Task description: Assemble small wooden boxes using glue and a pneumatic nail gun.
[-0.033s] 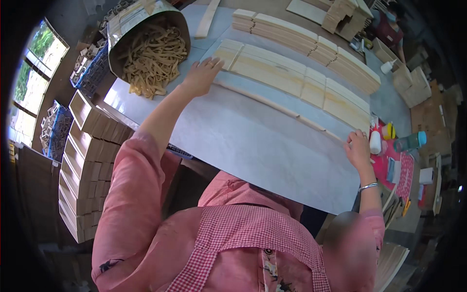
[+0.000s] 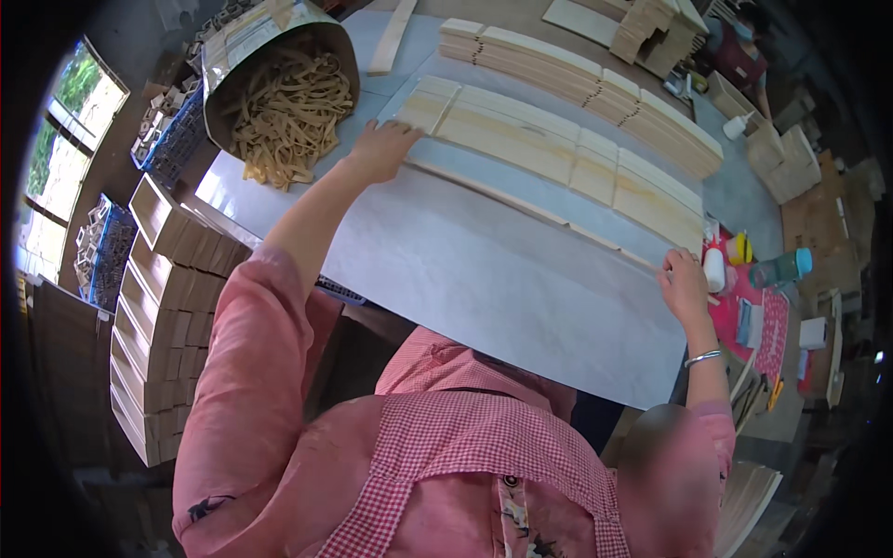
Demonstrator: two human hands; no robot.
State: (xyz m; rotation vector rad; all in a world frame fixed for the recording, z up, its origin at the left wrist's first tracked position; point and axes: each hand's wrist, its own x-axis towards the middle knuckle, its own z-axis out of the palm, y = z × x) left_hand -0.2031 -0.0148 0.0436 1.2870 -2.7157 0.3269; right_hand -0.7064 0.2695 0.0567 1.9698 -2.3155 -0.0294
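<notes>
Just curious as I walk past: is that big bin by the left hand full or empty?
Nearly full: the bin is heaped with tan rubber bands that reach its rim, just beyond the left hand.

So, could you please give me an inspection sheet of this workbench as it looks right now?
Surface: pale grey table, mostly bare at the near side.
Job's things: rows of pale wooden slats; one thin strip along their near edge.
Clutter: tilted bin of rubber bands, white glue bottle, teal-capped bottle.
Grippers: left hand on the slats' left end; right hand at the strip's right end.
Cables: nothing seen.
Surroundings: stacked wooden boxes, window.
</notes>
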